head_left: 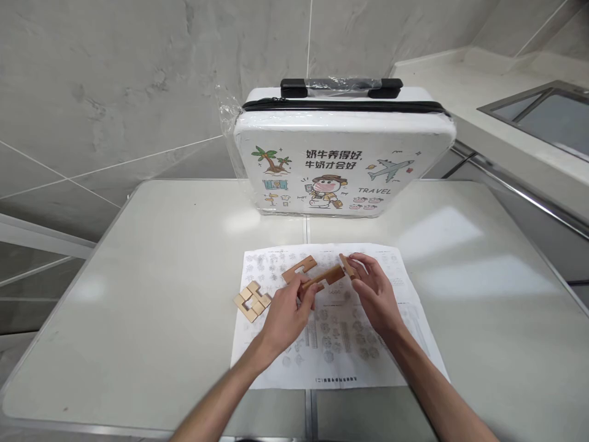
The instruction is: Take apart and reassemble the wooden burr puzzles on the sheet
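Note:
My left hand [294, 307] is closed, pinching one end of a long brown wooden puzzle piece [332, 275] with a notch in it. Close to that piece's far end, my right hand [372, 283] grips a second brown wooden piece [347, 266] between thumb and fingers. I cannot tell whether the two pieces touch. Another notched brown piece [299, 269] lies on the printed paper just beyond my left hand. To the left, a group of pale wooden pieces [253, 301] rests partly on the sheet's edge. The printed paper [368, 376] with small diagrams is spread under both hands.
A white suitcase [285, 135] with cartoon prints and plastic wrap stands upright at the back of the pale folding table [138, 294]. A seam runs down the table's middle. Behind is a grey tiled wall [115, 80]; a counter [451, 67] is at the right.

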Demonstrator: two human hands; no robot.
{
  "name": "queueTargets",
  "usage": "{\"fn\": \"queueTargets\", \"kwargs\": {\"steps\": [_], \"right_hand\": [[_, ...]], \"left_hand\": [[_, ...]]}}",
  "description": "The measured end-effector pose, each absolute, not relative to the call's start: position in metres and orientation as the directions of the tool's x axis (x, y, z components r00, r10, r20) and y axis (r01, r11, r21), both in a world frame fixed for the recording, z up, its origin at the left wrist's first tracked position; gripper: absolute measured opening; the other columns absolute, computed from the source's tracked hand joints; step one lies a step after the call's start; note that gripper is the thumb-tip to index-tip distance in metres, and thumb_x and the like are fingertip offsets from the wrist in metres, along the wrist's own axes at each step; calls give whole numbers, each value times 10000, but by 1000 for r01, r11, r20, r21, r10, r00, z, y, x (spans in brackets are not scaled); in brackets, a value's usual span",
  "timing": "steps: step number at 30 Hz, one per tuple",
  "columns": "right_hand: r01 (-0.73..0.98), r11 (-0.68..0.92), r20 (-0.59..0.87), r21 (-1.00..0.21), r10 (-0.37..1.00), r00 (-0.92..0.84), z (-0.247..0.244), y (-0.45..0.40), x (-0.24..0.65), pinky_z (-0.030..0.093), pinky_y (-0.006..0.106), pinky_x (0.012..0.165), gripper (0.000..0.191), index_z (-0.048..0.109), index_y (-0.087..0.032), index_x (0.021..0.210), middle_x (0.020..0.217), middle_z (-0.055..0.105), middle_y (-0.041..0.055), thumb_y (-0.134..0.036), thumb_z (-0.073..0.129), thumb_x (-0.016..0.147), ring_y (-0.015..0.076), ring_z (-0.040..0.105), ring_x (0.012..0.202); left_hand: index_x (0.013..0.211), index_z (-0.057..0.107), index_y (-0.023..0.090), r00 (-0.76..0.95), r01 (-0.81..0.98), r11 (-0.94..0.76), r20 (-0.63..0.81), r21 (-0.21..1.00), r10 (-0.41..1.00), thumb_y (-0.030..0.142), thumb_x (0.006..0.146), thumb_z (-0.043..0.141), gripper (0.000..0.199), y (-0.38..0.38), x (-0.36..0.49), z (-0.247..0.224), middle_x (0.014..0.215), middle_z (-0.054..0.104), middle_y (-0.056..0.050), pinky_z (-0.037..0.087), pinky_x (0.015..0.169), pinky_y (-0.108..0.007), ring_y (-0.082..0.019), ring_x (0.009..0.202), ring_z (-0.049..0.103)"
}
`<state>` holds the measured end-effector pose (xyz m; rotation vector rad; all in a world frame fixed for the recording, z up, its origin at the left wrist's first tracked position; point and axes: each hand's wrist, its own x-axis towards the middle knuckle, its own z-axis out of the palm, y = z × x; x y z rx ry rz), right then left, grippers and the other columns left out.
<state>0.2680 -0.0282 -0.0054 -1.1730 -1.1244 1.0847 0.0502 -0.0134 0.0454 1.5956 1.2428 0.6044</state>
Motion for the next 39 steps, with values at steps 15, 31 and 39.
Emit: {"fn": "queueTargets", "kwargs": {"steps": [15,31,39], "right_hand": [[-303,19,47,-953,995,-86,-11,-29,265,412,659,1246,566,634,-360,1389,1581,619,82,-730,619,960,376,504,1528],[-186,-24,-3,-982,994,-113,-5,-30,271,529,666,1119,699,639,-331,1351,1591,600,131,-808,724,846,434,528,1494],[-261,-30,11,-965,988,-155,-2,-29,272,458,691,1194,661,647,-349,1324,1606,587,111,-766,784,829,424,587,1445]], "left_hand": [[965,616,179,535,-158,545,-393,823,748,677,983,649,500,-20,50,42,565,591,35,289,451,-239,-89,446,397],[1041,741,146,672,-125,644,-413,755,615,610,969,664,476,-13,37,36,485,331,112,158,478,-256,-74,433,193],[994,727,140,649,-179,660,-417,730,637,588,975,673,451,-14,40,34,466,328,115,143,469,-258,-71,422,193]]}}
